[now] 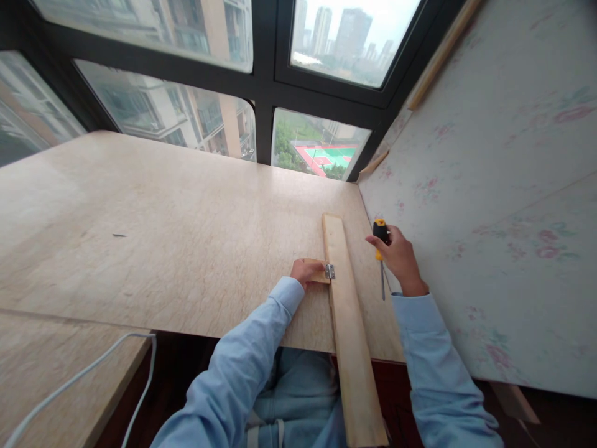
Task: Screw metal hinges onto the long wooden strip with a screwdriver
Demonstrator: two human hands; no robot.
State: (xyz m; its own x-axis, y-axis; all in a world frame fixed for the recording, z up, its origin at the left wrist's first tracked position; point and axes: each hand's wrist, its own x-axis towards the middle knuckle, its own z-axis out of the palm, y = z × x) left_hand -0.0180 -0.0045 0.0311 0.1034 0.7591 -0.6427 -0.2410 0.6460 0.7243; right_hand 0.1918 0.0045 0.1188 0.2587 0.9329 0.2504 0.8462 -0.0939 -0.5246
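Note:
My right hand [402,256] is closed around the black and yellow handle of a screwdriver [379,239], whose metal shaft points down beside a long wooden board [347,292]. The board lies on the pale marble-look sill, and its near end juts over the edge toward me. A short wooden piece [318,275] meets the board's left side. A small metal hinge [330,271] lies across the joint between them. My left hand [304,271] grips the short piece, its fingertips close to the hinge; part of that piece is hidden under the hand.
A small thin dark object [119,235] rests on the sill [200,211] to the left. Dark-framed windows [265,93] rise behind it. A flower-patterned wall [504,230] stands close on the right. At lower left, a white cable [84,370] crosses a lower ledge.

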